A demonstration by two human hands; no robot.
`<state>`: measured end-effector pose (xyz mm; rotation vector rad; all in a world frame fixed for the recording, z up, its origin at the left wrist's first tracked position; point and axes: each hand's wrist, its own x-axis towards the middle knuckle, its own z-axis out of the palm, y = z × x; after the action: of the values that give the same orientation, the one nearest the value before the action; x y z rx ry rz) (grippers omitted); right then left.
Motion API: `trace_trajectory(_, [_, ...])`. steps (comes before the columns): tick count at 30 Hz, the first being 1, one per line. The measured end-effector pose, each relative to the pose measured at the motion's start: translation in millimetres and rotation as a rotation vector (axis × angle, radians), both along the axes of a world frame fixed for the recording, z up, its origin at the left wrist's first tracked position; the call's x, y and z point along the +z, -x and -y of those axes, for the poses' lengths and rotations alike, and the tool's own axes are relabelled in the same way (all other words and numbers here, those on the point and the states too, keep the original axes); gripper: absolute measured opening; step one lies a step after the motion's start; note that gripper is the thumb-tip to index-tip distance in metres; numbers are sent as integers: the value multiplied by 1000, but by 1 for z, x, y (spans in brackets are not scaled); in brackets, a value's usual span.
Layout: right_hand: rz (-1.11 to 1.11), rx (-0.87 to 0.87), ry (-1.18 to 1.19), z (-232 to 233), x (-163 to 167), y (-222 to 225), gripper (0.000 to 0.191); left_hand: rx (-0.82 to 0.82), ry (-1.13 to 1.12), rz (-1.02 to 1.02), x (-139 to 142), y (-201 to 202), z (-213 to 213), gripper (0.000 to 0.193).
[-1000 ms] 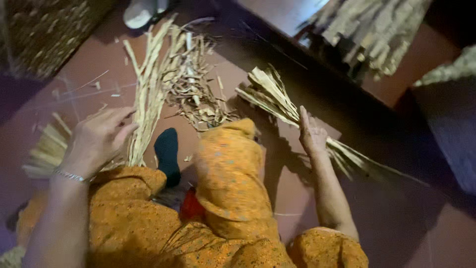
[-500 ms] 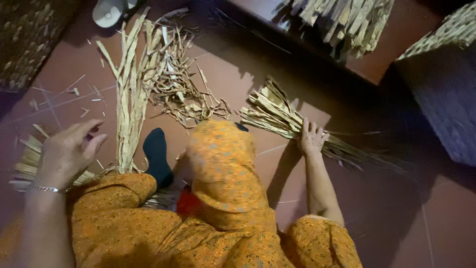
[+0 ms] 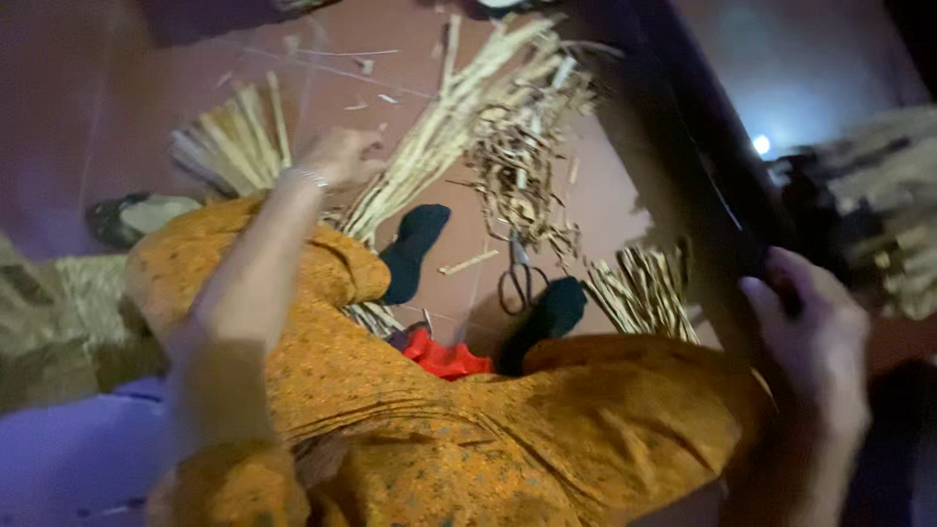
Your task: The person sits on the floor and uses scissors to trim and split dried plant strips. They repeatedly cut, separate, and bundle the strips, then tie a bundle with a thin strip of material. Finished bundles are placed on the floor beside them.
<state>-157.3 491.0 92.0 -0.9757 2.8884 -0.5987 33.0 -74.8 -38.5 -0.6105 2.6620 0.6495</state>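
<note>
My left hand (image 3: 337, 156), with a thin bracelet at the wrist, reaches out over the floor to the near end of a long bundle of pale straw stalks (image 3: 459, 107). It is blurred, so its grip is unclear. My right hand (image 3: 810, 342) is at the right, its fingers curled over the edge of a dark raised ledge (image 3: 683, 185). Orange clothing (image 3: 508, 429) covers my knees. Two feet in black socks (image 3: 415, 249) stick out from under it. Scissors (image 3: 517, 278) lie on the floor between the feet.
A tangle of short straw scraps (image 3: 517, 166) lies beyond the scissors. Another straw bundle (image 3: 644, 293) rests against the ledge, and a flat sheaf (image 3: 234, 141) lies left of my left hand. A red cloth (image 3: 444, 356) and a sandal (image 3: 137, 215) are nearby.
The view has swung round sharply. My right hand has left the straw bundle on the floor and now hooks over the dark ledge. My left hand has stretched further out toward the long stalks.
</note>
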Motion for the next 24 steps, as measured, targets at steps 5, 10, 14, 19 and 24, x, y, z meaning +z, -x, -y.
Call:
trace_trajectory(5, [-86,241,9,105,70,-22,42,336,-110,101,-47,-9,2,49])
trace_trajectory(10, [188,379,46,195,34,-48,39,476,-52,206,-87,-25,-22,85])
trace_trajectory(14, [234,478,-218,216,-12,-48,34,598,-17,267,-101,-34,-31,123])
trace_trajectory(19, [281,351,-389,209,-42,-26,42,554,13,318,-115,-26,-31,116])
trace_trajectory(24, [227,414,-293,212,-51,-22,41,517,147,317,-131,-16,-39,57])
